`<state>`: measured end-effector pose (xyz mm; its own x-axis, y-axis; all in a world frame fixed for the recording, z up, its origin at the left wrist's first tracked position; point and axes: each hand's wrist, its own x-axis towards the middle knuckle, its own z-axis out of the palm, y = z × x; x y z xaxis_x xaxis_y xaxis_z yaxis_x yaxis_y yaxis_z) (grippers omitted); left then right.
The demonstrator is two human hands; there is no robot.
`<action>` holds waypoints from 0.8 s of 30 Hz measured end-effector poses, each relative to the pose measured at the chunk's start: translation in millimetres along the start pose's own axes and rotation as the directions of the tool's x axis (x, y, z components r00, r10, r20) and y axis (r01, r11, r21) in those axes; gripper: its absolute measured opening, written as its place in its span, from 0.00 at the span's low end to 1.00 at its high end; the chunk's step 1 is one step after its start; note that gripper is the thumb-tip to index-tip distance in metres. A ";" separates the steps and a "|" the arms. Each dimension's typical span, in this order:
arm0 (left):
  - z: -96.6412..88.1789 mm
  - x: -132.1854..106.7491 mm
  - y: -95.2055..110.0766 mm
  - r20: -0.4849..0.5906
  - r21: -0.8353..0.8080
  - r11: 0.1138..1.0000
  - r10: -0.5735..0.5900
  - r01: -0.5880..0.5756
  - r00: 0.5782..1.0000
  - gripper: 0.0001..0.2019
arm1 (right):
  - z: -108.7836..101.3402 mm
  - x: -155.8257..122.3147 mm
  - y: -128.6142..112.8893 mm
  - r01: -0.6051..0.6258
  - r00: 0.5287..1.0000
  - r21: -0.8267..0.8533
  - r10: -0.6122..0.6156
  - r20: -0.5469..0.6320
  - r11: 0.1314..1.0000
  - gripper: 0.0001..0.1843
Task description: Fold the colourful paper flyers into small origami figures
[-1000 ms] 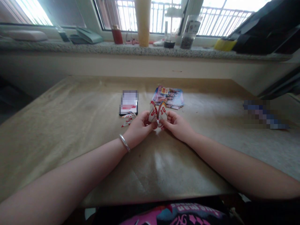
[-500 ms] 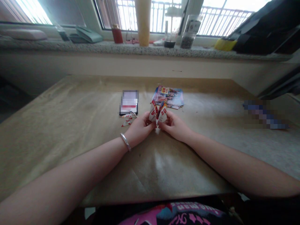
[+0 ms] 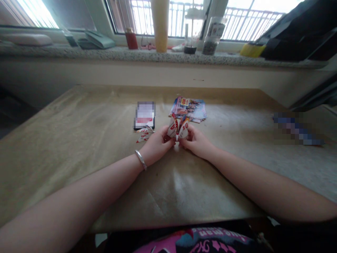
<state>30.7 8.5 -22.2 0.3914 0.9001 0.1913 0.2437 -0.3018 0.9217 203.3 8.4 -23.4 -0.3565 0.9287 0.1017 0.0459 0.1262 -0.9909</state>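
Note:
Between both hands stands a piece of folded paper (image 3: 172,130), white with red print, its two wing-like flaps pointing up and away from me. My left hand (image 3: 159,141) is closed on its left side, thumb towards me. My right hand (image 3: 196,140) grips the right flap the same way. Beside my left hand lies another folded paper piece (image 3: 144,135) with similar print, touching the near end of a phone (image 3: 144,114). Just beyond the hands is a stack of printed glossy leaflets (image 3: 193,108). A silver bangle (image 3: 140,160) circles my left wrist.
The table (image 3: 86,140) has a yellowish cover. At the far right lies a blurred blue item (image 3: 297,128). Behind the table, a granite windowsill (image 3: 118,56) carries a red container (image 3: 131,39), a tall yellow cylinder (image 3: 160,28), clear containers and a black bag (image 3: 292,31).
The folded paper's flaps have spread slightly wider apart, and its near point now shows between my thumbs. My right hand has shifted a little to the right. The other things stay put.

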 end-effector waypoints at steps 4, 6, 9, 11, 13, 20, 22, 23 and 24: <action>-0.8 -2.9 6.3 -0.003 0.024 1.000 0.005 -0.005 1.000 0.08 | -1.8 0.3 -1.4 0.013 0.999 0.056 -0.014 0.031 0.998 0.14; -1.6 -3.8 9.7 -0.020 0.015 1.000 0.004 -0.004 1.000 0.09 | -2.5 0.5 -1.0 0.037 0.997 0.052 -0.040 0.060 0.998 0.14; -3.1 -3.2 13.0 -0.076 0.003 1.000 0.031 -0.031 0.997 0.12 | -2.2 -0.2 -0.8 0.074 0.994 -0.007 -0.073 0.082 0.997 0.14; -3.9 -2.2 13.9 -0.096 -0.007 0.999 0.044 -0.045 0.994 0.11 | -1.2 -1.2 -1.4 0.075 0.995 -0.057 -0.071 0.074 0.996 0.16; -4.4 -1.7 14.4 -0.093 -0.019 0.999 0.033 -0.035 0.995 0.10 | -0.2 -2.1 -2.4 0.079 0.996 -0.048 -0.076 0.052 0.996 0.18; -2.3 -3.3 14.9 -0.108 -0.057 0.998 0.027 -0.033 0.994 0.13 | -0.9 -4.1 -5.4 0.120 0.991 -0.004 -0.120 -0.058 0.993 0.19; -1.3 -3.4 14.5 -0.115 -0.125 0.991 0.037 -0.051 0.993 0.14 | -1.0 -4.3 -5.3 0.125 0.990 -0.041 -0.127 -0.067 0.991 0.19; -0.9 -3.5 14.4 -0.124 -0.172 0.983 0.045 -0.066 0.991 0.15 | -0.7 -4.4 -5.3 0.126 0.989 -0.057 -0.129 -0.066 0.990 0.19; -0.7 -3.6 14.5 -0.137 -0.215 0.973 0.057 -0.086 0.989 0.15 | -0.3 -4.6 -5.5 0.127 0.989 -0.069 -0.132 -0.061 0.989 0.19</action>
<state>32.2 1.1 -9.2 0.2793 0.9160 0.2881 0.0130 -0.3036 0.9527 205.0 3.6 -18.4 -0.3023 0.9234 0.2364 0.0640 0.2671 -0.9615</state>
